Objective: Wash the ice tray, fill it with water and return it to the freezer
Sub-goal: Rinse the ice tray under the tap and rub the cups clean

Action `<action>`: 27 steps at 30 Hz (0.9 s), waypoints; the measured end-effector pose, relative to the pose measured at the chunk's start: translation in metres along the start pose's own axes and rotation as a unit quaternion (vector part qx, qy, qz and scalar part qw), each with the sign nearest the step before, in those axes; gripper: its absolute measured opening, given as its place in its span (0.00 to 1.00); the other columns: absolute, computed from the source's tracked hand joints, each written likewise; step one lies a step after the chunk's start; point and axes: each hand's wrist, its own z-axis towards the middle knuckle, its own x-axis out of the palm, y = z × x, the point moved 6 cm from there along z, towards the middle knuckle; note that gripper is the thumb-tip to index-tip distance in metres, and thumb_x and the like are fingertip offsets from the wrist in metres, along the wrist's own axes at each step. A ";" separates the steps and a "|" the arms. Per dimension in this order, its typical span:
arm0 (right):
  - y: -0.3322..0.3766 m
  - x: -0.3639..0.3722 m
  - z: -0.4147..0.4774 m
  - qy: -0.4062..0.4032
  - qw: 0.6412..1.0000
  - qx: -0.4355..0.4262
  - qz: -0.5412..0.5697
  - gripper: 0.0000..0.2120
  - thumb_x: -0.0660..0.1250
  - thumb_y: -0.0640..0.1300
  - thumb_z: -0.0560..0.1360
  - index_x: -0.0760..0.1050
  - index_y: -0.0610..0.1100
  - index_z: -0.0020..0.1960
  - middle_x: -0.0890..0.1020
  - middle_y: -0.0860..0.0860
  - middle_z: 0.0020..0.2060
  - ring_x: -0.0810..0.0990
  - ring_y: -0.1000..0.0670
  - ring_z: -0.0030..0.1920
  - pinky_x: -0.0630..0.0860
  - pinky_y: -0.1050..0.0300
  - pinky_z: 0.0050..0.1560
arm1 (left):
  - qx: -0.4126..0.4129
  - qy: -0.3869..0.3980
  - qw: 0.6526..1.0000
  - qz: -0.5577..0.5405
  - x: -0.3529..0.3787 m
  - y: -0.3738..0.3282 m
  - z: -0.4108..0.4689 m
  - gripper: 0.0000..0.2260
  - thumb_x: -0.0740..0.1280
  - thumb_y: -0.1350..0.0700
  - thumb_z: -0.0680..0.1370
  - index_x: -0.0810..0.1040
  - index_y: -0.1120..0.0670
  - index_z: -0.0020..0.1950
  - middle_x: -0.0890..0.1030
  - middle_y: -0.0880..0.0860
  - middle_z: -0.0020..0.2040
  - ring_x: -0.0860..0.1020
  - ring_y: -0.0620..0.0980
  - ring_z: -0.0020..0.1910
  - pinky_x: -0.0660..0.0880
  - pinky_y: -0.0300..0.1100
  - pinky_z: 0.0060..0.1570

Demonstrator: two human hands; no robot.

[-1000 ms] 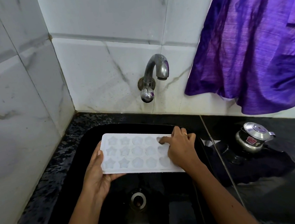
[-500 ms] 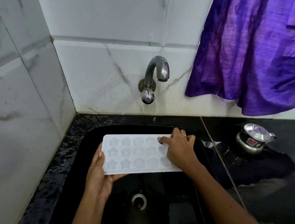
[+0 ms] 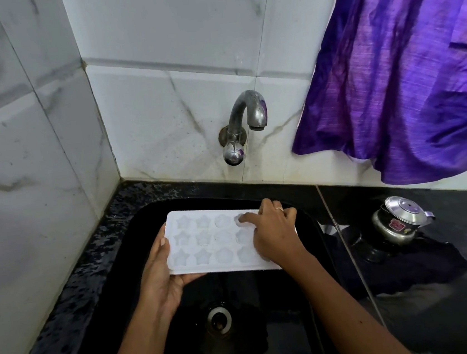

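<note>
A white ice tray (image 3: 204, 241) with star and round moulds is held level over the black sink (image 3: 114, 266). My left hand (image 3: 162, 275) grips its left end, palm under it and thumb along the edge. My right hand (image 3: 274, 236) lies on the tray's right end with fingers curled, the index fingertip pressing into a mould in the back row. The right end of the tray is hidden under that hand. The steel tap (image 3: 245, 123) on the wall above is dry, with no water running.
The drain (image 3: 219, 319) sits in the sink bottom below the tray. A small steel pot with a lid (image 3: 400, 223) stands on the black counter to the right. A purple cloth (image 3: 406, 69) hangs over the wall at upper right. Marble tiles close the left and back.
My right index finger has slid slightly left along the back row of moulds. The tray and my left hand have stayed nearly still.
</note>
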 end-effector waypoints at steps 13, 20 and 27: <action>-0.003 0.011 0.000 0.030 0.999 0.012 -0.027 0.25 0.55 0.37 0.77 0.69 0.61 0.66 0.68 0.49 0.55 0.64 0.46 0.62 0.55 0.49 0.60 | -0.001 0.016 1.000 -0.001 -0.001 -0.001 -0.002 0.15 0.54 0.51 0.81 0.70 0.45 0.66 0.80 0.48 0.54 0.79 0.52 0.50 0.80 0.49 0.29; 0.002 0.015 0.002 0.027 0.999 0.017 -0.015 0.25 0.56 0.34 0.75 0.72 0.56 0.64 0.68 0.48 0.56 0.65 0.45 0.61 0.56 0.49 0.60 | -0.018 0.006 1.000 -0.009 -0.002 0.007 -0.001 0.16 0.54 0.51 0.82 0.70 0.45 0.68 0.79 0.50 0.59 0.79 0.53 0.53 0.80 0.50 0.31; 0.002 0.010 -0.001 0.027 0.999 0.017 -0.010 0.25 0.55 0.33 0.75 0.71 0.57 0.64 0.69 0.48 0.55 0.65 0.46 0.60 0.56 0.49 0.59 | -0.011 0.009 1.000 -0.011 0.000 0.004 -0.003 0.14 0.54 0.50 0.81 0.72 0.44 0.65 0.81 0.47 0.54 0.80 0.51 0.50 0.80 0.50 0.31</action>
